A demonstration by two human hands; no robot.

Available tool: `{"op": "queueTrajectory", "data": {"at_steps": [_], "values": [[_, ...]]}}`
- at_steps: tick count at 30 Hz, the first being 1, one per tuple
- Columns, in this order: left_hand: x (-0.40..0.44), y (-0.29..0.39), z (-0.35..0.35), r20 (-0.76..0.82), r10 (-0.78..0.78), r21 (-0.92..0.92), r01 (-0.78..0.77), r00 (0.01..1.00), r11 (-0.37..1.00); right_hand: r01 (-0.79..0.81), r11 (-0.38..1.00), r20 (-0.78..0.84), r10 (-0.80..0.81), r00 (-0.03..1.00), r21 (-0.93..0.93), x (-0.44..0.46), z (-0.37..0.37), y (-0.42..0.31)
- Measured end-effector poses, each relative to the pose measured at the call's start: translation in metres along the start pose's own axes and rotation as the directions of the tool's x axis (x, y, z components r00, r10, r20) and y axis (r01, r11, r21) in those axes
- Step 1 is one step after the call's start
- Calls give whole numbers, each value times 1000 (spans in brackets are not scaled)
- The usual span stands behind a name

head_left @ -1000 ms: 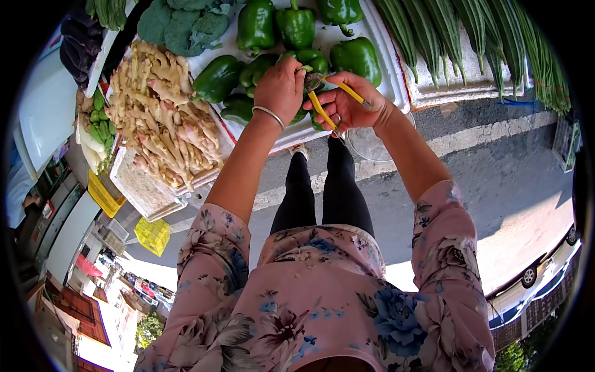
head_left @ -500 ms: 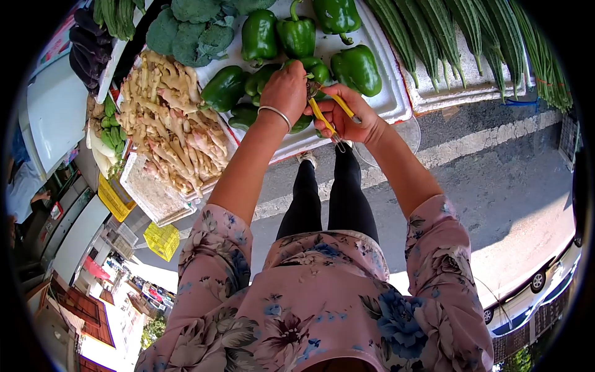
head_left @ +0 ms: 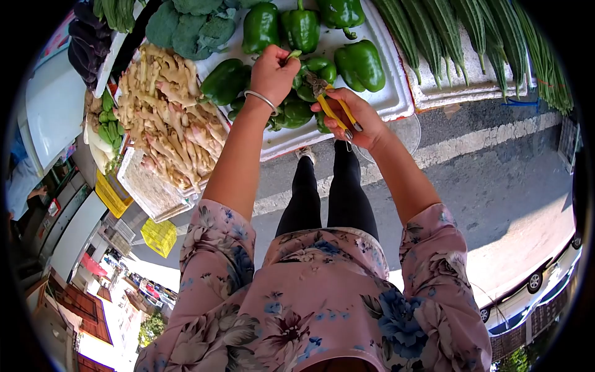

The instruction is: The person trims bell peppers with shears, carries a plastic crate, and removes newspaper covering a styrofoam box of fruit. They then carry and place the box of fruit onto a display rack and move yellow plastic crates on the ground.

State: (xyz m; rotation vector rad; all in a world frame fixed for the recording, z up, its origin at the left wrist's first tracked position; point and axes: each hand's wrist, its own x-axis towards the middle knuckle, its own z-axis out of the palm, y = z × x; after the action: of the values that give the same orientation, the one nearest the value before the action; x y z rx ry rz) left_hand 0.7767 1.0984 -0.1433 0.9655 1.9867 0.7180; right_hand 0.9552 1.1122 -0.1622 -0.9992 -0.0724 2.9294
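My left hand [head_left: 273, 75], with a bangle at the wrist, is closed in a pinch on a short green pepper stem [head_left: 294, 54]. It hovers over the white foam tray [head_left: 392, 102]. My right hand [head_left: 359, 118] is wrapped round yellow-handled pruning shears [head_left: 334, 106]. The handles stand apart, and the dark blades point at a green bell pepper [head_left: 321, 69] just beyond them. Several peppers lie under and between my hands, partly hidden. Another bell pepper [head_left: 359, 66] sits to the right, and one more pepper [head_left: 225, 82] to the left.
Ginger [head_left: 170, 118] is heaped left of the peppers, with broccoli [head_left: 191, 28] behind it. Ridged gourds [head_left: 443, 37] lie at the right, near long green beans [head_left: 542, 59]. Eggplants [head_left: 83, 49] are at the far left. A yellow crate [head_left: 159, 237] stands on the ground.
My left hand has moved up and left, away from the shears, with the stem in its fingers. The shears have shifted slightly right, and more of their blades shows.
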Motion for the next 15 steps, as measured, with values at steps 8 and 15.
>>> {"op": "queueTrajectory", "data": {"at_steps": [8,15], "values": [[-79,-14,-28,598,31,-800,596,801,67,460,742,-134,-584,800,-488,-47,24,14],[-123,-7,6,684,112,-722,691,721,-35,515,412,17,-769,639,-752,-54,60,54]]}}
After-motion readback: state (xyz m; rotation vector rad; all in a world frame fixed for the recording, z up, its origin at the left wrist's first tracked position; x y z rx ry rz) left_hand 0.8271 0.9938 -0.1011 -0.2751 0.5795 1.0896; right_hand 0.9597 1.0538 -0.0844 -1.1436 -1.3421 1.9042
